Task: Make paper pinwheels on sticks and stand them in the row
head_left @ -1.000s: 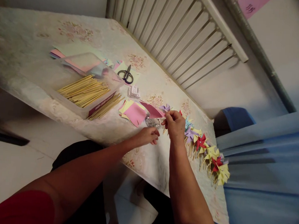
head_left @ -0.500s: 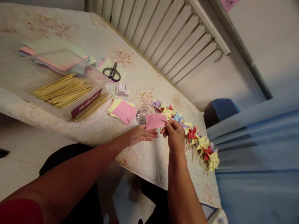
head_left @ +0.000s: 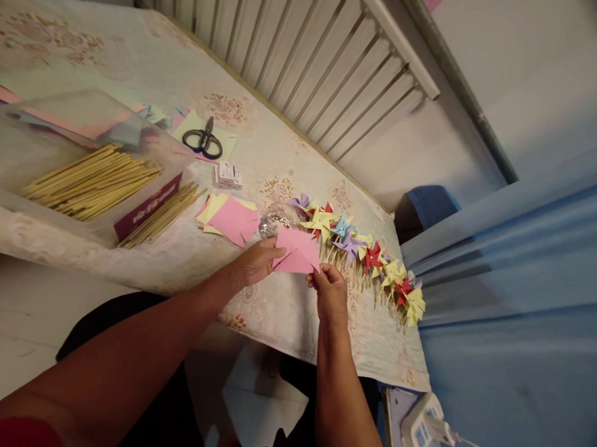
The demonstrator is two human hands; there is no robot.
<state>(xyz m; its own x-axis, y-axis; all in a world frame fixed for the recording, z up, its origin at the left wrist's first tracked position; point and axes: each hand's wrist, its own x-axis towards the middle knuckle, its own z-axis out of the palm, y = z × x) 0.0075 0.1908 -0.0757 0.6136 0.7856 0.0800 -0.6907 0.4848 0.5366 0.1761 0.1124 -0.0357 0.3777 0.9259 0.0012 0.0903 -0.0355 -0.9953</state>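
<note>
Between my two hands is a pink paper square (head_left: pixel 298 251) with slits cut in from its corners. My left hand (head_left: pixel 260 260) pinches its left edge, thumb on top. At the lower right corner, the fingertips of my right hand (head_left: pixel 329 288) grip the paper. Just beyond the square lies a clear bag of small shiny pins (head_left: pixel 277 219). A stack of cut paper squares (head_left: pixel 233 220), pink on top and yellow beneath, rests to the left. Finished paper pinwheels (head_left: pixel 350 245) on sticks lie in a row to the right.
A clear plastic box (head_left: pixel 96 116) holds many thin wooden sticks (head_left: pixel 95 183), with more sticks (head_left: pixel 166 213) beside it. Black-handled scissors (head_left: pixel 203 140) lie on paper near a small white box (head_left: pixel 227 176). A radiator (head_left: pixel 287 63) borders the table's far side; a blue curtain (head_left: pixel 519 295) hangs right.
My left hand has closed on the left edge of the pink paper, which was held only by my right hand before. The whole view has shifted slightly.
</note>
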